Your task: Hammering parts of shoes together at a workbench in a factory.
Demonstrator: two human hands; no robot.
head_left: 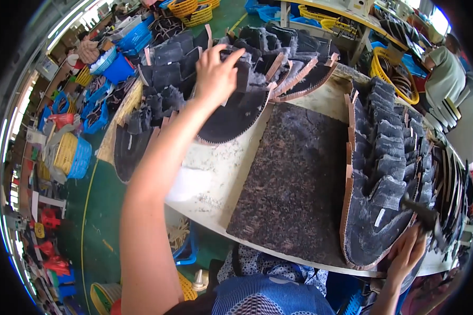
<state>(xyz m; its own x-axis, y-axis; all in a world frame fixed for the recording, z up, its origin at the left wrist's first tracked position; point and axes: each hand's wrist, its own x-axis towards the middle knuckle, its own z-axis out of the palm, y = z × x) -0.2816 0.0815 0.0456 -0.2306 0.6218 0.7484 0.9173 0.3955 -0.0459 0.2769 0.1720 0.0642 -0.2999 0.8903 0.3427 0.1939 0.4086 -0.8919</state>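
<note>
My left hand (215, 76) reaches to the far side of the table, over a pile of dark fleece-lined shoe uppers. Its fingers curl at the top of one shoe upper (234, 118), which has a rounded, stitched edge; some fingertips are hidden. At the lower right, my right hand (406, 251) is closed round a hammer, whose dark head (428, 216) sticks up past the fingers. Beside the hammer lies a row of overlapping uppers (386, 173) with tan edging and a white label on the nearest one.
A dark speckled slab (294, 184) lies on the white table (207, 205) between the two piles. More dark pieces (449, 189) stand along the right edge. Yellow basket (378, 73) stands beyond, near another person (446, 73). Blue and yellow baskets crowd the left side.
</note>
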